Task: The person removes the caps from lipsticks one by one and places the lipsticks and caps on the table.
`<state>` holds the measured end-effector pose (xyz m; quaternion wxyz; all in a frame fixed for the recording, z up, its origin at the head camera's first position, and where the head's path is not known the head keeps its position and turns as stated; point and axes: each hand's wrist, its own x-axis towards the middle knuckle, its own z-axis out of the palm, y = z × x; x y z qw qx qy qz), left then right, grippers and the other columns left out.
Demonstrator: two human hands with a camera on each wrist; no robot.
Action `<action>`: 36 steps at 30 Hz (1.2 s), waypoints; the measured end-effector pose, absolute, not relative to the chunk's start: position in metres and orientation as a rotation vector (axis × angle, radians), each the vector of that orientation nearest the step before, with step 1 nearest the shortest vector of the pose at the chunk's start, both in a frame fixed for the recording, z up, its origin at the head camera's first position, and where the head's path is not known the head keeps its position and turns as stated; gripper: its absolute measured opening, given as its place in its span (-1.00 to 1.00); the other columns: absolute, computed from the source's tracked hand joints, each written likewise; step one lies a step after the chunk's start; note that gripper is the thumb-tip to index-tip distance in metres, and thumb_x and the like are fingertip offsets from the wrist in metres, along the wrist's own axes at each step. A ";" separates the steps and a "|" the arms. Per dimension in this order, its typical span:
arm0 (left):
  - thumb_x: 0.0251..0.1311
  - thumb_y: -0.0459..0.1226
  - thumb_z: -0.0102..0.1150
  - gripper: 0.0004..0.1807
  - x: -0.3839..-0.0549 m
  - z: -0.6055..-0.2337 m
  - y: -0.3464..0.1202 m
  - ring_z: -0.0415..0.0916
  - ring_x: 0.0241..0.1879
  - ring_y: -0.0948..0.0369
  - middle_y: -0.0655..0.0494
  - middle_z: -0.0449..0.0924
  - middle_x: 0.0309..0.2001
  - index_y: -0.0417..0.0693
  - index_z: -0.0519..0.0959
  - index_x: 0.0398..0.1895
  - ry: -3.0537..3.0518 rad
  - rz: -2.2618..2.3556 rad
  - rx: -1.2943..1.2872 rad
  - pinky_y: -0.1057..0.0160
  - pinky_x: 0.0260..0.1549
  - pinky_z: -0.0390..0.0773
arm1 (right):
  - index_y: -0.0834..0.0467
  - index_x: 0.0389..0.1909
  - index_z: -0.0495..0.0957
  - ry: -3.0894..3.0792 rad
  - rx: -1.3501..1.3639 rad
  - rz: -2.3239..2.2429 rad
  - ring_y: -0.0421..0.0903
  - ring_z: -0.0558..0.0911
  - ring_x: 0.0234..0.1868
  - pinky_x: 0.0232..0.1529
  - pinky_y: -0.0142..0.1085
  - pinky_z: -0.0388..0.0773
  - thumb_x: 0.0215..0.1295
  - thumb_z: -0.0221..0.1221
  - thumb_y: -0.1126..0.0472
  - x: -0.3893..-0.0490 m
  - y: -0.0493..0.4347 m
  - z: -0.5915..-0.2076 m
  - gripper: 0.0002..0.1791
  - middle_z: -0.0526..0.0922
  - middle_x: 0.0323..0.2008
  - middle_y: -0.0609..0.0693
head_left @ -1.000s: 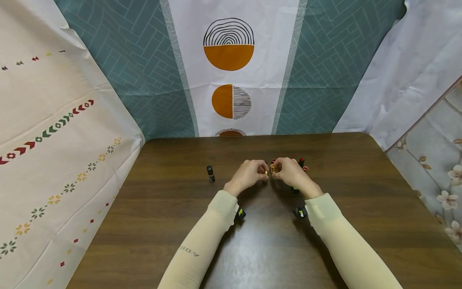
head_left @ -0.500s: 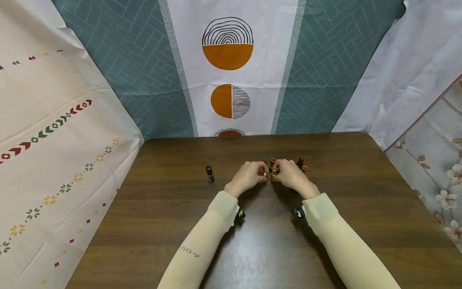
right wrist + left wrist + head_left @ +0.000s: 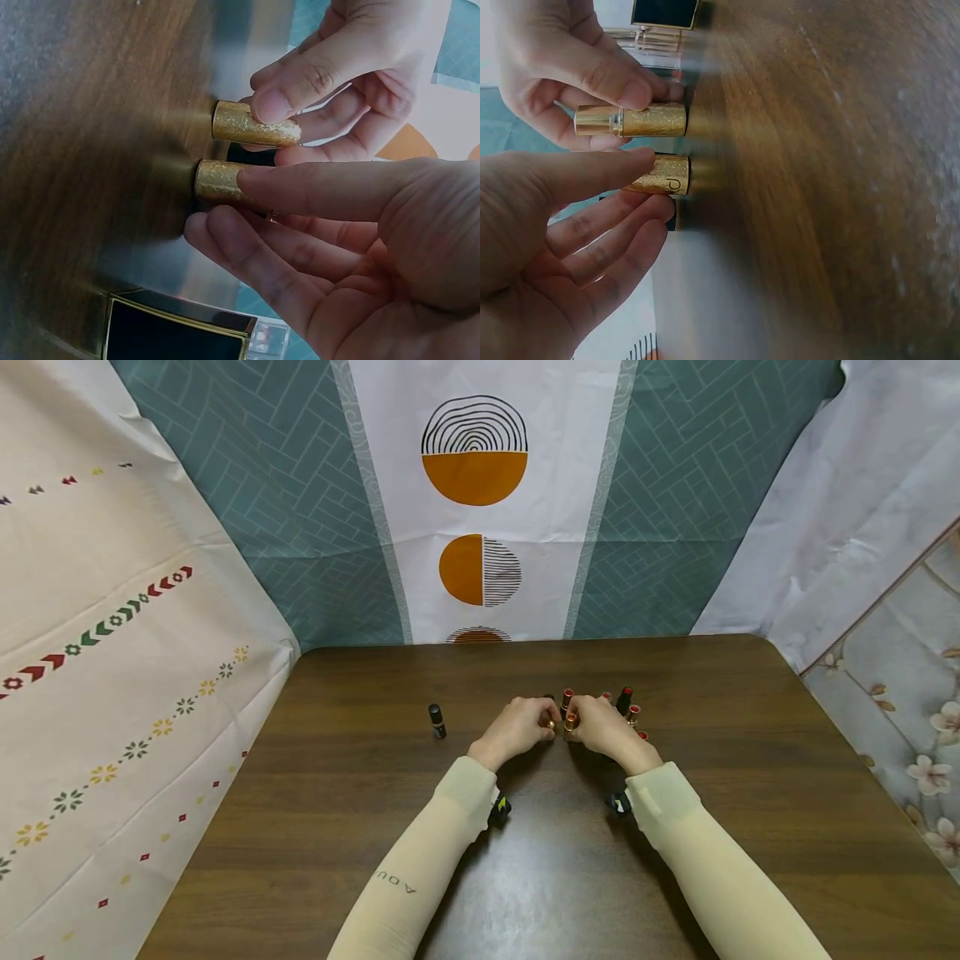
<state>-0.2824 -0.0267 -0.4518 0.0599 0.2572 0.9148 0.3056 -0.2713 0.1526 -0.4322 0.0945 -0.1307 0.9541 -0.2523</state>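
Near the middle of the table, my left hand point(image 3: 517, 727) pinches a gold lipstick cap point(image 3: 667, 176) between thumb and fingers. Close beside it, my right hand point(image 3: 603, 725) holds an open gold lipstick tube point(image 3: 649, 120), its collar facing up and its base at the tabletop. Both gold pieces stand upright, a small gap apart, in the wrist views. The right wrist view shows the cap's point(image 3: 259, 131) textured side, while my thumb covers part of the tube point(image 3: 216, 180). A dark item point(image 3: 251, 155) behind the cap is mostly hidden.
A black-capped tube point(image 3: 437, 721) stands to the left on the wooden table point(image 3: 345, 810). Several red-topped lipsticks stand around my right hand, including a gold one point(image 3: 633, 714), a black one point(image 3: 625, 699) and one behind my fingers point(image 3: 567, 698). A black, gold-edged case point(image 3: 176, 330) is nearby.
My right hand has come down and slightly nearer with the lipstick tube, uncovering more of the red-topped lipsticks behind it. The left hand has barely moved and keeps the cap.
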 end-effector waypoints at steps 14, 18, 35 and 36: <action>0.32 -0.22 0.42 -0.77 -0.282 -0.449 -0.025 0.64 -0.14 0.27 0.16 0.72 -0.14 0.00 0.67 -0.01 2.748 0.930 0.790 0.27 -0.11 0.60 | 0.29 0.03 0.60 2.851 -0.426 -0.766 0.10 0.65 -0.17 -0.17 -0.03 0.63 0.35 0.36 0.37 -0.261 0.161 -0.418 -0.72 0.69 -0.17 0.14; 0.35 -0.21 0.39 -0.71 -0.281 -0.446 -0.027 0.64 -0.08 0.25 0.10 0.71 -0.06 -0.04 0.66 0.08 2.747 0.968 0.786 0.26 -0.07 0.61 | 0.34 0.11 0.58 2.875 -0.462 -0.830 0.13 0.68 -0.11 -0.12 -0.01 0.65 0.40 0.30 0.39 -0.256 0.164 -0.409 -0.69 0.69 -0.07 0.21; 0.50 -0.24 0.22 -0.77 -0.273 -0.420 -0.054 0.67 -0.06 0.21 0.12 0.73 -0.04 -0.10 0.68 0.10 2.756 1.041 0.817 0.17 -0.03 0.64 | 0.23 0.13 0.60 2.711 -0.615 -1.609 0.12 0.72 -0.08 -0.12 -0.18 0.67 0.48 0.22 0.39 -0.254 0.158 -0.404 -0.74 0.70 -0.01 0.24; 0.50 -0.24 0.22 -0.77 -0.272 -0.418 -0.055 0.67 -0.05 0.20 0.12 0.73 -0.03 -0.10 0.69 0.10 2.757 1.043 0.815 0.16 -0.02 0.64 | 0.24 0.14 0.59 2.702 -0.618 -1.615 0.13 0.71 -0.08 -0.12 -0.21 0.66 0.49 0.21 0.39 -0.255 0.158 -0.404 -0.74 0.70 -0.01 0.25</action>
